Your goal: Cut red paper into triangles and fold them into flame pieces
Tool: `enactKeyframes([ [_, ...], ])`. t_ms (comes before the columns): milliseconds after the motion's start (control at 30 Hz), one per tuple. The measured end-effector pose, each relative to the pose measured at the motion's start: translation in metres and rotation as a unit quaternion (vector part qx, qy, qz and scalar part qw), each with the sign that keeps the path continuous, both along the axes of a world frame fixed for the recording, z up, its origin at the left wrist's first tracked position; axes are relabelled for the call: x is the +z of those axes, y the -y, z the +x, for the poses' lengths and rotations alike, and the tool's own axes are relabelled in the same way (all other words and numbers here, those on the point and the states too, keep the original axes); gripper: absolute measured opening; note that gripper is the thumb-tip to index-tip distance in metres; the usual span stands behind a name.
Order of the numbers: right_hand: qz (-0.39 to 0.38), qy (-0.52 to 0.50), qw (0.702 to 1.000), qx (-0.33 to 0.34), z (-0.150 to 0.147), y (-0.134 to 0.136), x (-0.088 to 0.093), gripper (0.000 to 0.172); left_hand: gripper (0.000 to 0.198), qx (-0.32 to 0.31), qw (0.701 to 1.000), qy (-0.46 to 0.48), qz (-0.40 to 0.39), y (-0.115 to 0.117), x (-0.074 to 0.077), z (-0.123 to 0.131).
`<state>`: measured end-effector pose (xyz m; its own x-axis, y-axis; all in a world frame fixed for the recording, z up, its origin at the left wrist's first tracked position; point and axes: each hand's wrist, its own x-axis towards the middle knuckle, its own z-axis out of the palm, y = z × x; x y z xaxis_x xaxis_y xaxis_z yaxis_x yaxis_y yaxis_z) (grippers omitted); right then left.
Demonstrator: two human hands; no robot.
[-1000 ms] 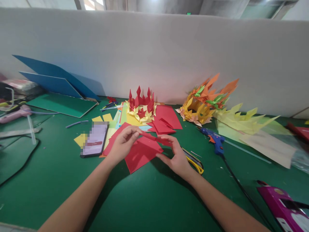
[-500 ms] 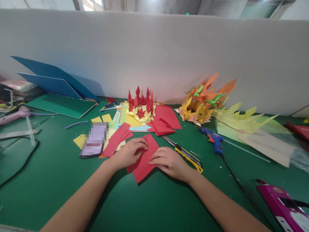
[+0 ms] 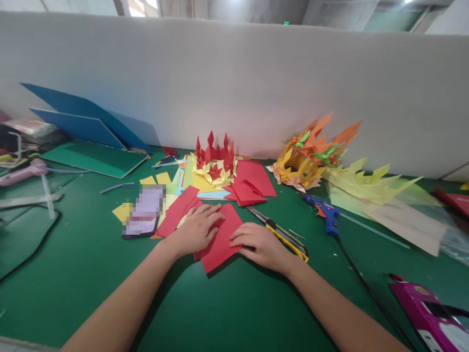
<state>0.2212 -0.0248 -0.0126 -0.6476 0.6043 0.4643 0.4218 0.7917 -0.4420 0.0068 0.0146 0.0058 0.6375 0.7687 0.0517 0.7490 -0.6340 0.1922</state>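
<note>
A red sheet of paper (image 3: 222,244) lies at a slant on the table in front of me, over another red piece at its left edge. My left hand (image 3: 200,227) rests palm down on its left side, fingers stretched out and a little apart. At the paper's right edge is my right hand (image 3: 256,244), its fingers together on the edge and its thumb side low against it. More red strips (image 3: 179,212) lie beyond my left hand. Close to my right hand lies a yellow utility knife (image 3: 287,239), blade extended.
Behind the paper stands a red and yellow paper crown (image 3: 214,164). Orange and yellow paper crowns (image 3: 300,168) stand further right, near a blue glue gun (image 3: 326,212) with a cord. A phone (image 3: 144,210) lies left; a magenta device (image 3: 425,308) sits front right. A white partition (image 3: 234,83) closes the back.
My left fingers have straightened and spread over the red paper. My right hand has shifted slightly right along its edge. The paper's near corner sits slightly higher in view.
</note>
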Motion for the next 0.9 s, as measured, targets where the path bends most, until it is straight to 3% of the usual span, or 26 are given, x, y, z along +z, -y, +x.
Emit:
enactKeyframes([
  [300,-0.036,-0.018,0.999,0.006,0.002,0.0,0.005,0.019,0.037,0.002,1.0,0.026,0.001,-0.001,0.003,-0.001],
  [433,-0.032,-0.039,0.999,-0.008,-0.001,0.002,0.005,0.015,0.019,-0.041,0.997,0.063,0.01,-0.003,0.006,-0.001],
  [567,-0.061,-0.058,0.995,-0.059,-0.008,0.003,0.001,0.012,0.019,-0.09,0.988,0.12,-0.041,-0.009,0.002,-0.003],
  [733,-0.111,-0.042,0.978,-0.174,-0.018,0.002,-0.001,0.009,0.027,-0.038,0.977,0.169,-0.126,-0.011,0.005,-0.008],
  [900,-0.122,-0.027,0.968,-0.216,-0.024,0.0,-0.002,0.016,0.04,-0.002,0.966,0.179,-0.186,-0.006,0.019,-0.011],
])
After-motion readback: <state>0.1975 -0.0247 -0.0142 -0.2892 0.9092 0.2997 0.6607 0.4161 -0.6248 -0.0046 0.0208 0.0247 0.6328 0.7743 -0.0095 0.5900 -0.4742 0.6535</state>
